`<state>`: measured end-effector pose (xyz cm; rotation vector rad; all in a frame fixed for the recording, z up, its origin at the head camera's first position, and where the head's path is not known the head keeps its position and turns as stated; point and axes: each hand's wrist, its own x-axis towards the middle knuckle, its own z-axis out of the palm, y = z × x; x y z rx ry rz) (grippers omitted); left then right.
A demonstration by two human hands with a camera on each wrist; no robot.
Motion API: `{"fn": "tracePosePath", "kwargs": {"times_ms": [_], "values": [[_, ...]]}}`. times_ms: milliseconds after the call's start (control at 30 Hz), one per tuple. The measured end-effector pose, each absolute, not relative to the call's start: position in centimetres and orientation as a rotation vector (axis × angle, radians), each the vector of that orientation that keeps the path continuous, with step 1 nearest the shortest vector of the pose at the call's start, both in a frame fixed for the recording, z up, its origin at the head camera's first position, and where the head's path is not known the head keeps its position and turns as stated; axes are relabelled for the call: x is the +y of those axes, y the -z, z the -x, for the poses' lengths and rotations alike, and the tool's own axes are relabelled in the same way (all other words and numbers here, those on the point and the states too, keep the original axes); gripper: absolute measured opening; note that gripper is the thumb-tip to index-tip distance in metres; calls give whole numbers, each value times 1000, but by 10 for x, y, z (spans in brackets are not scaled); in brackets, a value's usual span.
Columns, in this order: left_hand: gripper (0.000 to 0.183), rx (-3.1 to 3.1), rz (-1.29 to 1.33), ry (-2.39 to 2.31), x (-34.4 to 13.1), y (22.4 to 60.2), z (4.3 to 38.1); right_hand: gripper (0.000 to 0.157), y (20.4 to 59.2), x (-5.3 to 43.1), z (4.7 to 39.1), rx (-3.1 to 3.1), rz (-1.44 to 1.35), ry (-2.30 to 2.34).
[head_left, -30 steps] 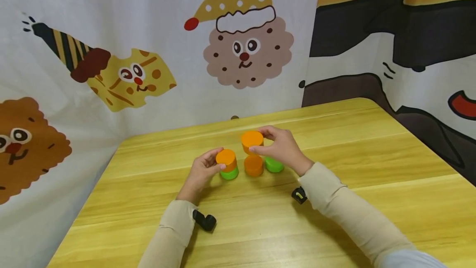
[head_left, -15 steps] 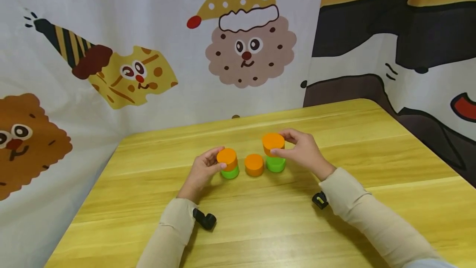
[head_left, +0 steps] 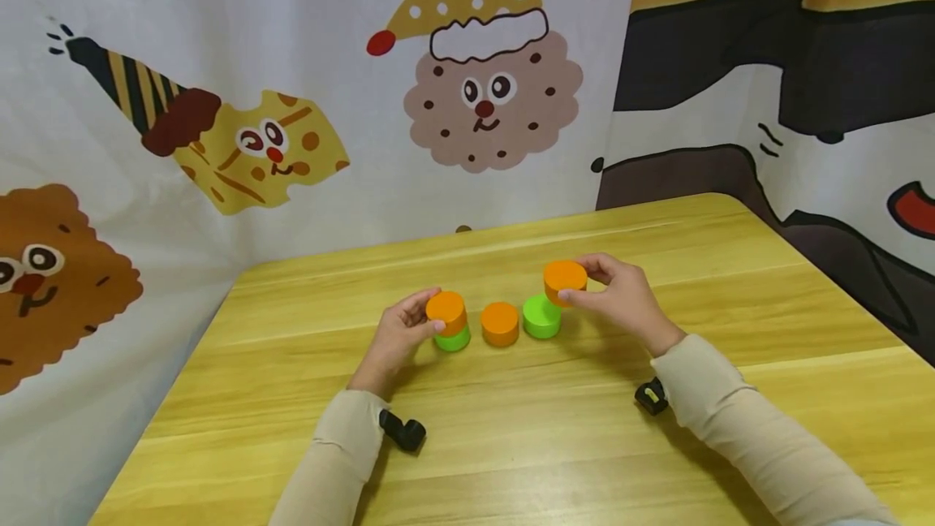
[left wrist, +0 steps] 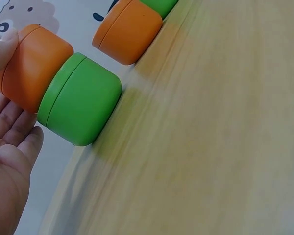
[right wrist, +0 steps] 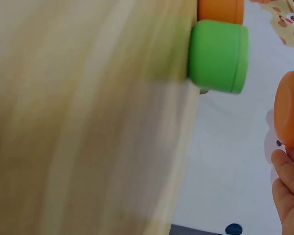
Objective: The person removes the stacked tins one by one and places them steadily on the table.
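My left hand (head_left: 400, 339) pinches an orange lidded jar (head_left: 446, 312) between thumb and fingers. That jar sits on top of a green lidded jar (left wrist: 81, 100), which stands on the table. My right hand (head_left: 621, 299) holds another orange jar (head_left: 565, 280) in the air, above the tabletop and slightly right of a second green jar (head_left: 542, 318). In the right wrist view the raised jar (right wrist: 290, 110) is cut off by the frame edge, apart from the green one. Between the two green jars stands a third orange jar (head_left: 500, 325) on the table.
The jars are in a row on a wood-grain table (head_left: 482, 445). Behind its far edge hangs a cloth (head_left: 307, 39) printed with cartoon figures. A black camera mount (head_left: 403, 431) sits at the left wrist and another (head_left: 651, 397) at the right.
My right hand has carried its orange jar to the right, from above the middle orange jar past the right green jar. The left hand stays on its stack.
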<state>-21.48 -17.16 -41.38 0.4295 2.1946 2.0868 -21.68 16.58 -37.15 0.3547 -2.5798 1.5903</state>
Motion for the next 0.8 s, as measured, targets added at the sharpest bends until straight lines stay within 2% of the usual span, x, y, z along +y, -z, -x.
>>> {"fn": "tracePosePath", "kwargs": {"times_ms": [800], "values": [[52,2235,-393,-2038,-171,412,214,60,392,188,227,-2739,-300,-1527]]}}
